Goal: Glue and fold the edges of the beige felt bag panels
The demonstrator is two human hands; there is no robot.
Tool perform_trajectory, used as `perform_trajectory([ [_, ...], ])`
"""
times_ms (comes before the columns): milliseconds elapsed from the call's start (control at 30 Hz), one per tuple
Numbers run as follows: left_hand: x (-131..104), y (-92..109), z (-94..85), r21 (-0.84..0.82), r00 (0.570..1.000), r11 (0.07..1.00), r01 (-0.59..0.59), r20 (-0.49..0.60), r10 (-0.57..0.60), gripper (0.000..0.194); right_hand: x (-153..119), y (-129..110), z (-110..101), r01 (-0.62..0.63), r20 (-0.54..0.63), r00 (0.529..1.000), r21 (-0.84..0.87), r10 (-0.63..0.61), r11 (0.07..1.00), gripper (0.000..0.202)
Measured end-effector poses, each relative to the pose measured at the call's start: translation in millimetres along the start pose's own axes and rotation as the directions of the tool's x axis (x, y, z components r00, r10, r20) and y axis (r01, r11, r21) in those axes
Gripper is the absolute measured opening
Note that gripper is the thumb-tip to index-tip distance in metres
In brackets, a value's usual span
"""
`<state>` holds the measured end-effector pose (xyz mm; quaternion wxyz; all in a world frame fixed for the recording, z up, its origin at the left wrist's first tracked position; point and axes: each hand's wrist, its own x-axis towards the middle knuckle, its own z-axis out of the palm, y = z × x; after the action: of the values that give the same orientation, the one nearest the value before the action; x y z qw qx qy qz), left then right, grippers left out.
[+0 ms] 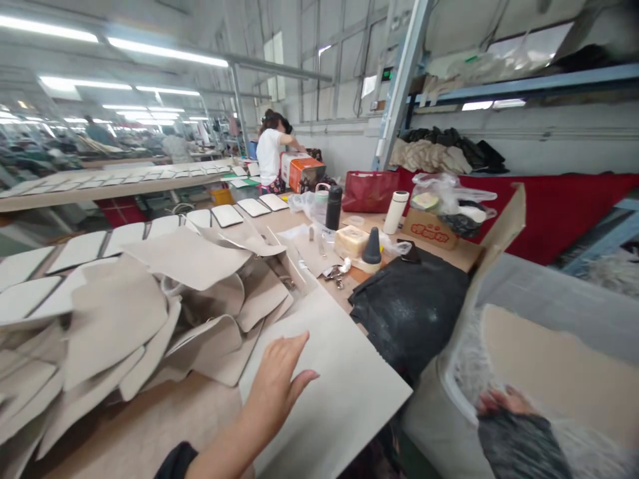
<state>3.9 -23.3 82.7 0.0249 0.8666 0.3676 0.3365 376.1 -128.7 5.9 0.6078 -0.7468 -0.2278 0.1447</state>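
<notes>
My left hand [284,372] is held over a pale flat board [339,372] at the table's front corner, its fingers stretched out and thumb apart, nothing in it. To its left lies a loose heap of beige cut pieces [200,259], some curled. My right hand [504,400], in a dark grey sleeve, is at the near side of a plastic-lined bin [464,392], by the lower edge of a large beige sheet [554,366]. Its fingers are blurred and partly hidden, so whether they grip the sheet is unclear.
White dark-edged panels [80,251] lie in rows behind the heap. Black sheet material [414,299] covers the table's right side. Beyond stand a black bottle [333,207], a white flask [396,211] and a red bag [370,191]. A person [272,156] bends over a box [302,171].
</notes>
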Motion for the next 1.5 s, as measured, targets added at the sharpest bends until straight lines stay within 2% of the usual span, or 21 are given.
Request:
perform_trajectory([
  [100, -10.1, -8.8, 6.9, -0.126, 0.991, 0.983, 0.131, 0.052, -0.125, 0.046, -13.7, -20.5, 84.8, -0.008, 0.239, 0.971, 0.132, -0.025, 0.991, 0.037],
  [133, -12.5, -10.9, 7.9, -0.165, 0.983, 0.970, 0.180, 0.071, -0.170, 0.044, -20.4, -30.2, 117.3, 0.052, 0.403, 0.909, 0.135, -0.103, 0.989, 0.039],
  [233, -18.4, -15.9, 8.0, -0.259, 0.934, 0.898, 0.355, 0.141, -0.329, 0.038, -37.6, -60.5, 211.8, 0.187, 0.581, 0.775, 0.167, -0.250, 0.968, 0.042],
  [367, -26.3, -20.1, 5.9, -0.345, 0.831, 0.756, 0.557, 0.245, -0.500, 0.036, -47.2, -89.4, 308.6, 0.416, 0.596, 0.680, 0.167, -0.427, 0.894, 0.039],
  [500, -31.1, -22.5, 3.0, -0.407, 0.758, 0.639, 0.652, 0.339, -0.557, 0.038, -43.9, -106.9, 354.4, 0.560, 0.576, 0.639, 0.105, -0.509, 0.822, 0.028],
  [567, -30.8, -24.4, 0.3, -0.451, 0.735, 0.583, 0.676, 0.357, -0.576, 0.039, -40.4, -115.3, 354.5, 0.608, 0.553, 0.633, 0.077, -0.542, 0.790, 0.026],
  [633, -27.8, -27.2, -3.4, -0.512, 0.713, 0.510, 0.691, 0.368, -0.597, 0.041, -40.3, -123.0, 339.0, 0.661, 0.518, 0.615, 0.071, -0.594, 0.747, 0.031],
  [700, -21.4, -29.9, -7.9, -0.577, 0.692, 0.428, 0.695, 0.378, -0.615, 0.047, -47.4, -128.5, 310.7, 0.720, 0.481, 0.577, 0.083, -0.660, 0.689, 0.037],
  [800, -5.2, -30.0, -14.7, -0.705, 0.677, 0.281, 0.651, 0.372, -0.635, 0.066, -74.8, -131.0, 257.4, 0.807, 0.465, 0.472, 0.114, -0.749, 0.580, 0.035],
  [833, 1.1, -28.4, -16.5, -0.761, 0.678, 0.214, 0.613, 0.367, -0.637, 0.073, -87.5, -130.8, 240.5, 0.847, 0.468, 0.406, 0.130, -0.785, 0.515, 0.032],
  [933, 15.9, -20.1, -19.4, -0.893, 0.673, -0.031, 0.449, 0.361, -0.645, 0.079, -126.5, -129.5, 200.1, 0.970, 0.474, 0.037, 0.195, -0.880, 0.146, 0.031],
  [1000, 16.4, -14.6, -20.2, -0.918, 0.604, -0.151, 0.368, 0.359, -0.712, 0.071, -143.9, -129.1, 182.2, 0.965, 0.471, -0.100, 0.261, -0.877, 0.030, 0.029],
  [1033, 12.8, -12.7, -20.7, -0.917, 0.553, -0.184, 0.354, 0.363, -0.749, 0.067, -147.9, -129.3, 175.2, 0.955, 0.462, -0.110, 0.295, -0.880, 0.035, 0.027],
  [1100, -1.7, -10.1, -22.9, -0.906, 0.473, -0.215, 0.363, 0.378, -0.796, 0.063, -146.2, -130.5, 164.2, 0.933, 0.434, -0.029, 0.335, -0.900, 0.132, 0.027],
  [1233, -44.2, -1.8, -29.7, -0.867, 0.437, -0.257, 0.427, 0.447, -0.781, 0.068, -126.7, -137.0, 154.0, 0.827, 0.439, 0.342, 0.279, -0.831, 0.488, 0.031],
  [1267, -54.4, 2.1, -31.0, -0.854, 0.424, -0.270, 0.444, 0.466, -0.777, 0.069, -124.1, -138.9, 153.8, 0.750, 0.500, 0.409, 0.292, -0.763, 0.593, 0.031],
  [1300, -63.9, 6.5, -31.8, -0.839, 0.411, -0.287, 0.462, 0.489, -0.769, 0.071, -123.7, -140.6, 154.1, 0.647, 0.590, 0.439, 0.315, -0.677, 0.694, 0.031],
  [1333, -72.7, 11.1, -32.2, -0.820, 0.398, -0.308, 0.482, 0.519, -0.756, 0.072, -125.3, -142.0, 154.6, 0.528, 0.691, 0.423, 0.338, -0.587, 0.779, 0.032],
  [1400, -88.2, 19.8, -31.9, -0.776, 0.385, -0.355, 0.522, 0.585, -0.714, 0.075, -133.5, -143.0, 155.2, 0.320, 0.835, 0.314, 0.355, -0.452, 0.878, 0.031],
  [1433, -95.0, 23.5, -31.6, -0.752, 0.380, -0.376, 0.541, 0.618, -0.688, 0.077, -139.0, -142.4, 155.1, 0.263, 0.866, 0.274, 0.352, -0.419, 0.898, 0.030],
  [1500, -106.3, 29.5, -31.2, -0.712, 0.362, -0.401, 0.576, 0.662, -0.657, 0.078, -150.6, -138.2, 154.0, 0.246, 0.882, 0.257, 0.335, -0.395, 0.909, 0.026],
])
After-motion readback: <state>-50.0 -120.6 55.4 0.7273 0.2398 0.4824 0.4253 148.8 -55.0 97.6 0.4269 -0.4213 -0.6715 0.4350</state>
